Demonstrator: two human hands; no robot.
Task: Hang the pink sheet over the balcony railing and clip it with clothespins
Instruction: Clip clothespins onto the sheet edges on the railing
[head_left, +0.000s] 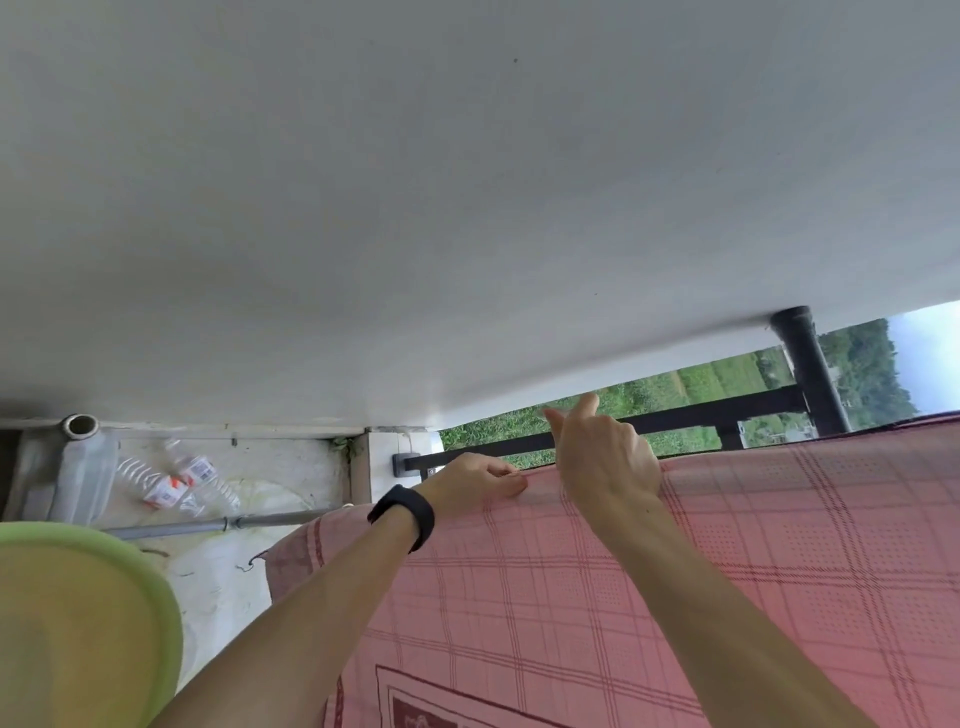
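- sheet draped over railing, up to its left end
- top fold pinched by left hand
- right hand laid on fold, thumb and forefinger raised; grip cannot be told
- no clothespins seen; clipping judged not yet done

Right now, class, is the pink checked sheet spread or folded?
Spread: the pink checked sheet hangs wide and flat, left hand pinching its edge.
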